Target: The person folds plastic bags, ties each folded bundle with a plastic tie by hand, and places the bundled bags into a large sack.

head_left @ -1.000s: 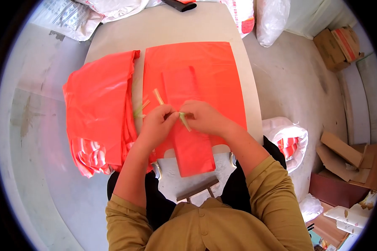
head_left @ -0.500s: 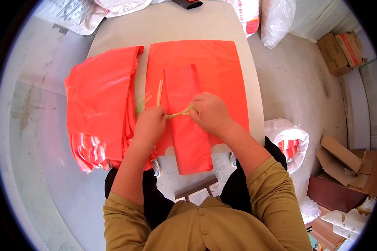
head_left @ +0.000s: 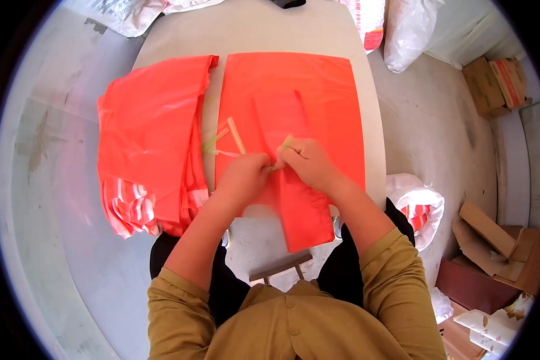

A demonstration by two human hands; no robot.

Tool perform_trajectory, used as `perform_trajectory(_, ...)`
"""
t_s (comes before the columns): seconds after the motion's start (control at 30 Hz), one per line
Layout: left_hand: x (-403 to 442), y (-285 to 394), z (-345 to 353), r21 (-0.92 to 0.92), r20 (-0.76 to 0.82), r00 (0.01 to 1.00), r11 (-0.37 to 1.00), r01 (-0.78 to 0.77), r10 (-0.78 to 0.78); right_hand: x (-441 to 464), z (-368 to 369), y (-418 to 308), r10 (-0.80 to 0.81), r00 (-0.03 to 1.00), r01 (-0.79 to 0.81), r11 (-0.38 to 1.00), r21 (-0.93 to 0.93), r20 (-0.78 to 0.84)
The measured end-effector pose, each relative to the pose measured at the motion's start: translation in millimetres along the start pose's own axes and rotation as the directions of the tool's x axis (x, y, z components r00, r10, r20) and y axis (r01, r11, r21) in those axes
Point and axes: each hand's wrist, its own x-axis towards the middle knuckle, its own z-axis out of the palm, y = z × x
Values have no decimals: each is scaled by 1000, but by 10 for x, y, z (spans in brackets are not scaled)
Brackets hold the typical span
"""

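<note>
A long folded bundle of red plastic bags (head_left: 306, 219) lies lengthwise before me, its near end hanging past the table edge. Around its middle runs a pale yellow-green tie strip (head_left: 274, 168). My left hand (head_left: 246, 175) pinches the strip at the bundle's left side. On top of the bundle, my right hand (head_left: 309, 161) grips the strip with closed fingers, and a short end sticks up above it. Beneath lies a flat red plastic sheet (head_left: 336, 114). A few loose pale strips (head_left: 236, 135) lie above my left hand.
At the left of the table (head_left: 252, 30) sits a thick pile of red plastic bags (head_left: 150, 126). A white sack (head_left: 414, 186) with red contents stands on the floor at right. Cardboard boxes (head_left: 492, 87) and an opened carton (head_left: 489, 231) are farther right.
Both hands have moved closer together, shortening the stretch of strip between them. The bundle's near end has swung to the right. The whole view has shifted slightly.
</note>
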Motion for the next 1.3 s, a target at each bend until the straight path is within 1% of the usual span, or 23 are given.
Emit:
perform_trajectory(0.03,-15,11,-23,15,-11,1000,1000,12,-12,5,-18,2,15,1000,-15,1000,-17,5)
perform_trajectory(0.13,-31,37,-106,85,-36,998,995,53,-50,24,-19,107,17,1000,-15,984,-179,8)
perform_trajectory(0.17,-31,-18,-133,125,-40,997,989,74,-69,36,-12,152,-61,998,64,961,-269,18)
perform_trajectory(0.23,-41,-44,-167,205,-51,995,974,97,-88,58,6,197,-213,975,217,873,-436,58)
perform_trajectory(0.3,-68,-22,-207,285,-62,994,953,104,-90,50,21,176,-200,978,206,854,-478,64)
perform_trajectory(0.4,-74,-52,-247,327,-28,993,937,121,-119,46,49,142,-149,986,165,810,-563,74)
perform_trajectory(0.5,-83,-72,-258,390,-12,997,918,77,-78,29,83,114,-125,990,138,762,-633,64)
perform_trajectory(0.53,-92,-55,-309,229,82,992,970,75,-96,20,92,107,-125,990,133,747,-652,58)
perform_trajectory(0.57,-109,-26,-391,63,178,979,994,86,-96,16,91,122,-145,987,156,745,-648,71)
perform_trajectory(0.6,-118,9,-449,-103,271,959,988,111,-80,14,94,141,-166,983,180,743,-644,83)
perform_trajectory(0.63,-117,23,-461,-236,312,948,961,147,-68,12,94,146,-186,978,204,741,-640,96)
perform_trajectory(0.7,-115,44,-472,-480,387,922,847,226,-27,-33,99,86,-155,984,176,752,-636,88)
perform_trajectory(0.73,-116,77,-452,-502,373,927,848,170,35,-52,106,56,-140,986,163,756,-633,87)
perform_trajectory(0.8,-112,167,-380,-542,339,928,838,57,156,-41,128,158,-218,971,225,695,-683,97)
perform_trajectory(0.83,-114,174,-362,-597,325,928,800,52,182,-40,137,201,-257,961,252,661,-706,103)
perform_trajectory(0.9,-108,165,-311,-698,293,927,715,42,232,-58,138,236,-295,952,270,692,-670,79)
perform_trajectory(0.97,-56,182,-235,-778,111,991,627,37,79,-50,152,245,-328,944,276,717,-640,39)
perform_trajectory(1.0,-32,170,-200,-814,22,1000,581,22,-7,-33,168,263,-341,940,272,727,-630,13)
perform_trajectory(1.03,-16,122,-157,-720,22,1000,693,29,-19,-19,172,271,-354,935,271,736,-620,-12)
perform_trajectory(1.1,11,-3,-54,-490,17,999,870,48,-46,-18,134,239,-312,950,262,776,-573,12)
perform_trajectory(1.2,0,-55,64,-314,-128,992,948,-46,6,-19,74,187,-251,967,238,804,-545,52)
perform_trajectory(1.23,-2,-39,60,-285,-111,993,958,-7,-26,-16,60,172,-230,971,228,807,-544,66)
perform_trajectory(1.3,-3,10,28,-226,-82,993,972,70,-91,-60,111,135,-162,987,136,880,-454,-19)
